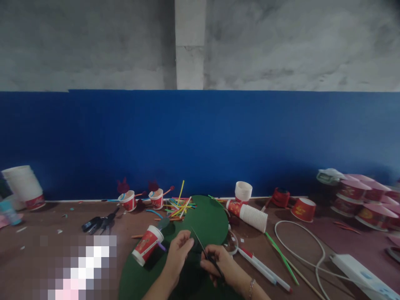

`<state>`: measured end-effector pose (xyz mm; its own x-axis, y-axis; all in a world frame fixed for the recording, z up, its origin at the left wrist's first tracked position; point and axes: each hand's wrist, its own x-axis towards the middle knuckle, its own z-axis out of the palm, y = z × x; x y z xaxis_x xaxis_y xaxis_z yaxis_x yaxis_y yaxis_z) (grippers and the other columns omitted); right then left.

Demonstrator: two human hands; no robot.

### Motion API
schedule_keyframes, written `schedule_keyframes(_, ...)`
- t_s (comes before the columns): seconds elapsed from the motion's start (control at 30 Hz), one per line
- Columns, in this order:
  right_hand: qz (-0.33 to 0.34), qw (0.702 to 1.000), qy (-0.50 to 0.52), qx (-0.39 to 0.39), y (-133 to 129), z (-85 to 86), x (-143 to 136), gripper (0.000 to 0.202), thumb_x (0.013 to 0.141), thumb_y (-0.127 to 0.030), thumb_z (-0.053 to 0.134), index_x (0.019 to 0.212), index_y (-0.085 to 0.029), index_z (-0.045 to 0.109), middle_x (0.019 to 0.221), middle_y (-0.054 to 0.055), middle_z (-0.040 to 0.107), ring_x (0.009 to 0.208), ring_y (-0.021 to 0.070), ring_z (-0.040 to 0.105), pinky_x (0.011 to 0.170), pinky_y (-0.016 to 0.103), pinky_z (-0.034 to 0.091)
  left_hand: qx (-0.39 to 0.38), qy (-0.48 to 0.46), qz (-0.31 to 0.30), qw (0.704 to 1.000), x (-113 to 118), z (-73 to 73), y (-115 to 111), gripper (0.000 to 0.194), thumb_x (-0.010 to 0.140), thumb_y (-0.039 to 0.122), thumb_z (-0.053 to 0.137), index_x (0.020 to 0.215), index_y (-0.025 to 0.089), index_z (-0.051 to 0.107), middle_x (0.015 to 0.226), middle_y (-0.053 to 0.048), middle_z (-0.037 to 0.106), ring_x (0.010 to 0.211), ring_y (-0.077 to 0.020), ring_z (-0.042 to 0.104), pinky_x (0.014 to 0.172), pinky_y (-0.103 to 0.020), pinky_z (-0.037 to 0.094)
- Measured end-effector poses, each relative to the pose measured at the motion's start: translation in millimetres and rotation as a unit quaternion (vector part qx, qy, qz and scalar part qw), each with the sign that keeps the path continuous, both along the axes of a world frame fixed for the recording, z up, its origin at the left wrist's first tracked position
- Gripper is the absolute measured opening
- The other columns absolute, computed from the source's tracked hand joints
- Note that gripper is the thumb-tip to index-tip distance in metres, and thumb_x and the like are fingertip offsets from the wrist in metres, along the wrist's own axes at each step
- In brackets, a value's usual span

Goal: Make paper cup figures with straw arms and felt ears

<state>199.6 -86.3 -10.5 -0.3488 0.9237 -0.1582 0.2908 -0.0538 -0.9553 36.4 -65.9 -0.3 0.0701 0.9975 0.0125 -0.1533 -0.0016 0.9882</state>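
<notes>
My right hand is wrapped round the handles of a pair of dark scissors, whose blades point up and to the left. Close to the blade tips is my left hand, its thumb and fingers pinched together; whatever they hold is too small to make out. Both hands are over a dark green sheet with rounded edges. A red and white paper cup leans tilted left of my left hand, with a short purple piece at its side.
Colourful straws lie heaped behind, near two decorated paper cups. To the right are a toppled cup stack, white pens, a white cable and power strip. Keys lie left; a blue wall stands behind.
</notes>
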Motion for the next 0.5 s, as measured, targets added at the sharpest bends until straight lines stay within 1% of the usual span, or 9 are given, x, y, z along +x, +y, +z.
schedule_keyframes(0.13,0.006,1.0,0.025,0.011,1.0,-3.6,0.3,0.032,0.068,-0.045,0.067,0.076,-0.017,0.054,0.047,-0.009,0.048,0.036,0.0057,0.045,0.034,0.014,0.037,-0.004,-0.006,-0.009,1.0,0.5,0.7,0.2,0.037,0.058,0.044,0.071,0.057,0.017,0.046,0.065,0.006,0.042,0.049,-0.005,0.03,0.045,-0.02,0.02)
schedule_keyframes(0.37,0.011,1.0,0.01,0.023,-0.3,2.1,0.7,0.03,0.069,-0.045,0.065,0.073,-0.017,0.053,0.043,-0.011,0.043,0.033,0.0046,0.04,0.032,0.014,0.035,-0.02,-0.003,0.004,1.0,0.7,-1.2,-0.9,0.033,0.061,0.045,0.07,0.064,0.017,0.052,0.06,0.007,0.039,0.047,-0.005,0.027,0.043,-0.019,0.018)
schedule_keyframes(0.5,0.007,1.0,-0.003,0.015,0.0,3.6,0.9,0.03,0.069,-0.044,0.065,0.073,-0.017,0.053,0.042,-0.011,0.043,0.033,0.0044,0.039,0.031,0.014,0.035,-0.022,-0.002,0.011,1.0,0.8,-2.3,-0.3,0.033,0.061,0.045,0.069,0.065,0.017,0.053,0.061,0.006,0.041,0.047,-0.005,0.028,0.043,-0.019,0.018)
